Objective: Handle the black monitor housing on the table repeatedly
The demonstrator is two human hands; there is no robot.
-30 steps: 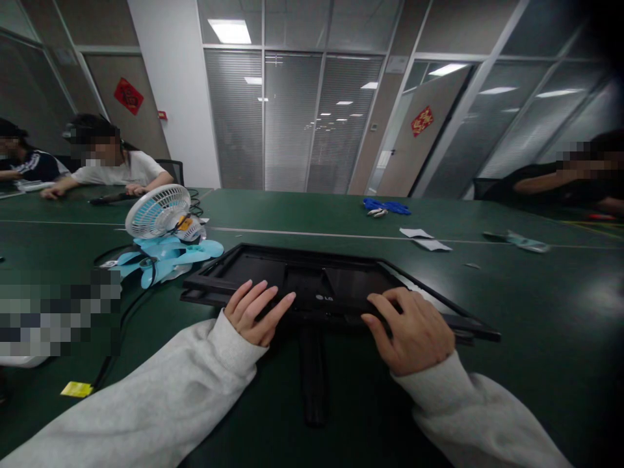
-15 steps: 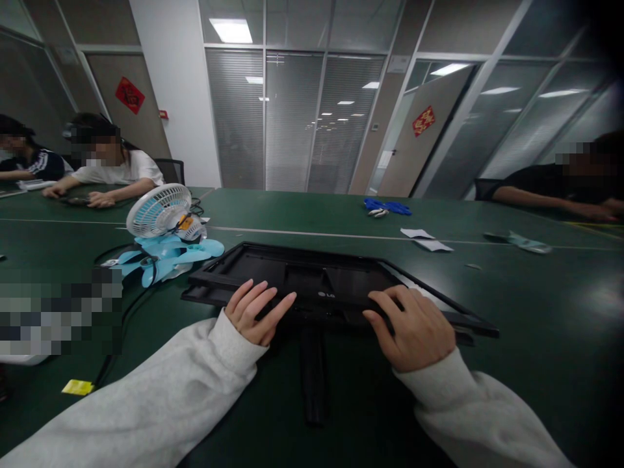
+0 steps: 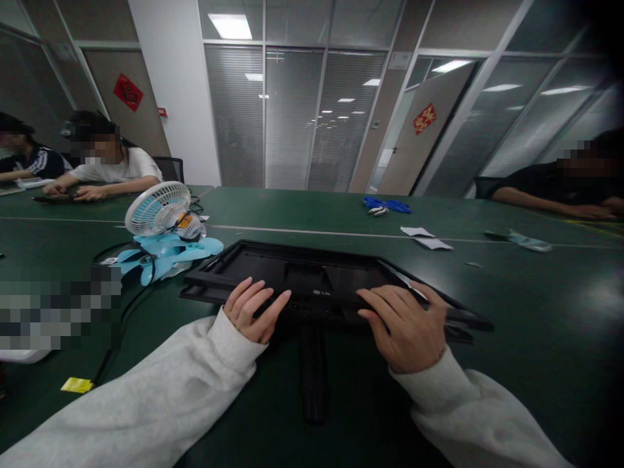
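A black LG monitor lies over the table in front of me, its near edge towards me and a black stand neck sticking out below. At its right end the frame parts sit slightly apart. My left hand is on the near edge, left of the logo, fingers curved over the top and the thumb mostly hidden beneath. My right hand grips the same edge to the right of the logo, fingers on top and thumb at the front.
Left of the monitor stand a white fan and light-blue fan blades with a black cable. A yellow tag lies at near left. Blue gloves and white papers lie farther back. Other people sit at both sides.
My right hand has shifted slightly left along the near edge. The monitor's right end has moved a little left and up. My left hand stays almost in place.
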